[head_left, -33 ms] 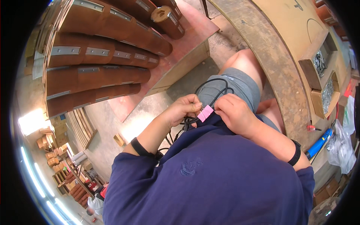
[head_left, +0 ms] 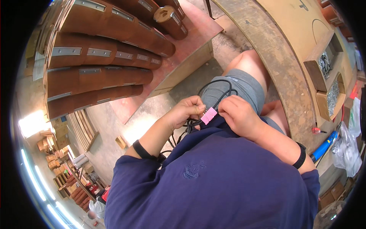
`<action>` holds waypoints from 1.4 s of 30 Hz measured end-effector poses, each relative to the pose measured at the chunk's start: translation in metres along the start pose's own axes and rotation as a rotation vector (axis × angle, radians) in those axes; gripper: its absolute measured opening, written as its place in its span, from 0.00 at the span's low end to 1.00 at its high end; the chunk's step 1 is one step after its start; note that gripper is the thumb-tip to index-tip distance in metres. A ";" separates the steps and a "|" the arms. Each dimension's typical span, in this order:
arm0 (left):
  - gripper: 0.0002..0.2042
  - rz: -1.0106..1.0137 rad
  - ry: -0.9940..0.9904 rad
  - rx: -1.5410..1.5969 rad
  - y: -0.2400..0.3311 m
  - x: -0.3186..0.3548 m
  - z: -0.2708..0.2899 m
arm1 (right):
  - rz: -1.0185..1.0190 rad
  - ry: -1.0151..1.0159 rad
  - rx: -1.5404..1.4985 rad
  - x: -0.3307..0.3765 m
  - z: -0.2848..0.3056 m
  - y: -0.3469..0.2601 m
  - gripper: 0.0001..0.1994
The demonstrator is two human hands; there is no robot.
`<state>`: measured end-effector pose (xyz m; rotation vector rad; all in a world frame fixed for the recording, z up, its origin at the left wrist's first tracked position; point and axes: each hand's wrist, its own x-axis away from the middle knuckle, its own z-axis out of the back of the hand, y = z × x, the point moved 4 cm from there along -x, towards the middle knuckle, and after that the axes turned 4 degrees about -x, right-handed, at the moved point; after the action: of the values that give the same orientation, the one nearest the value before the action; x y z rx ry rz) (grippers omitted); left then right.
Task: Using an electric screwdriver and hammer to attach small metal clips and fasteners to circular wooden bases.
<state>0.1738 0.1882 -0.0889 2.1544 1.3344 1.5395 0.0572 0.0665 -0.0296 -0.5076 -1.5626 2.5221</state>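
Head view: right fingertips mostly hidden, being curled inward behind the knuckles; left lower fingers partly covered by black cable [head_left: 221,80]. Lower cable loops lost against the navy shirt [head_left: 213,171]. Brown rolls [head_left: 114,78] cut off by the top edge.

Pink block [head_left: 208,116] seen between the hands, above the lap, near the shirt hem. Long axis slanted, lower left to upper right; thin metal pins [head_left: 204,113] pointed toward the left hand [head_left: 188,111]. There, thumb and forefinger drawn narrow at the pins; whether these are gripped cannot be told. Right hand [head_left: 242,116] bunched narrow at the block's right side; contact cannot be made out.
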 end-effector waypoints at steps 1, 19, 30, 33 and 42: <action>0.08 0.000 0.000 0.002 0.001 0.001 0.000 | -0.001 -0.001 0.000 0.000 0.000 0.001 0.07; 0.08 0.020 -0.195 -0.289 0.016 0.025 -0.007 | 0.038 0.079 -0.069 -0.012 0.004 -0.012 0.05; 0.20 0.095 -0.014 -0.811 0.005 -0.005 0.010 | -0.329 0.263 -0.086 0.007 0.059 0.012 0.05; 0.22 -0.119 0.153 -0.885 0.023 -0.007 0.014 | -0.462 0.413 -0.173 0.029 0.079 0.019 0.05; 0.20 -0.020 0.118 -0.753 0.008 -0.028 0.034 | -0.485 0.643 -0.312 0.082 0.114 0.027 0.05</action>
<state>0.2044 0.1740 -0.1183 1.5854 0.6235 1.7956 -0.0577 -0.0185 -0.0254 -0.7651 -1.5634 1.5570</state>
